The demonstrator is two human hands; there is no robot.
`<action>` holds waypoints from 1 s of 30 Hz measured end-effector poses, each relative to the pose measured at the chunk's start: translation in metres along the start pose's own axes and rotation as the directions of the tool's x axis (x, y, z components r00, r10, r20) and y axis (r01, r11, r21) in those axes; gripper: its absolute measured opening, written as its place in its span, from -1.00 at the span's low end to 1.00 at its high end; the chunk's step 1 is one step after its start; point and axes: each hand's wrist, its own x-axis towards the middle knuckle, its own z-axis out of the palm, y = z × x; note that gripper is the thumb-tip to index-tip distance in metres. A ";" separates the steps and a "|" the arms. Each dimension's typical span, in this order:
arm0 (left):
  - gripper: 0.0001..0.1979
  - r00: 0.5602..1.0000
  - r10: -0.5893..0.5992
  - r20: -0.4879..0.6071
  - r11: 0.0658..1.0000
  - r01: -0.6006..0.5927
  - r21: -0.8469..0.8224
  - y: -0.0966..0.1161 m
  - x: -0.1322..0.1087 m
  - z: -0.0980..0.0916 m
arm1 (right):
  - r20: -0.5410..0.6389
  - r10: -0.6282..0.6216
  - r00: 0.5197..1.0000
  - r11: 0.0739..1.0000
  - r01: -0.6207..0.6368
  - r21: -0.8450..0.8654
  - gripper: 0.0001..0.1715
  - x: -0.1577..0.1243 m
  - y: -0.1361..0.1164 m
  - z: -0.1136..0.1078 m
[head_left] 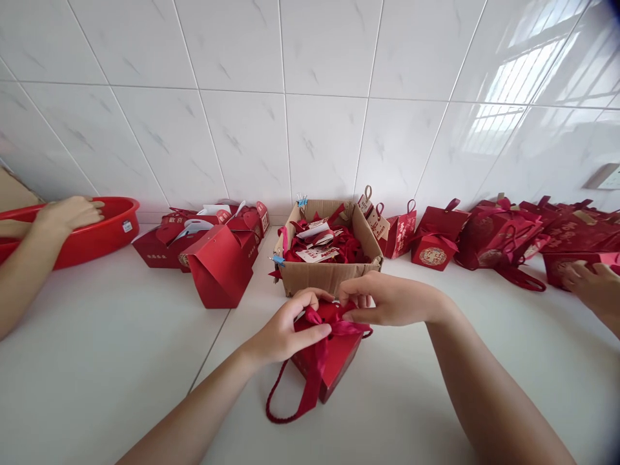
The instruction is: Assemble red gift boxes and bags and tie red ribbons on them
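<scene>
The red gift box [341, 365] sits on the bench [145, 394] directly below both hands, its top under the fingers. The left hand [285, 329] pinches the ribbon [317, 365], thumb across the bow; the right hand [390, 297] has thumb and fingers closed on the ribbon's other side. The box has smooth, sloping sides, and the ribbon is glossy crimson, one tail hanging down the front. A twisted cord [275, 407] loops out at the left. The fingers cover much of the lid, and the knot itself is probably partly under the left thumb.
</scene>
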 end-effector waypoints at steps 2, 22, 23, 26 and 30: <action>-0.73 1.000 0.009 -0.019 1.000 -0.008 0.013 -0.001 0.000 0.000 | 0.001 0.012 1.000 1.000 -0.012 -0.012 -0.91 0.000 0.001 -0.001; -0.69 0.996 0.039 -0.077 0.987 -0.027 0.156 -0.002 0.002 0.001 | -0.051 0.031 0.998 1.000 -0.031 0.007 -0.60 0.009 0.004 0.001; -0.70 0.996 0.039 -0.078 0.988 -0.027 0.153 -0.002 0.002 0.001 | -0.057 0.026 0.998 1.000 -0.026 0.003 -0.59 0.010 0.004 0.002; -0.71 0.997 0.027 -0.077 0.991 -0.017 0.135 -0.003 0.001 0.002 | -0.057 0.022 0.998 1.000 -0.022 -0.002 -0.60 0.011 0.005 0.004; -0.68 0.997 0.005 -0.081 0.992 0.005 0.129 -0.002 -0.001 0.003 | -0.066 0.036 0.997 0.999 -0.037 -0.012 -0.60 0.010 0.005 0.004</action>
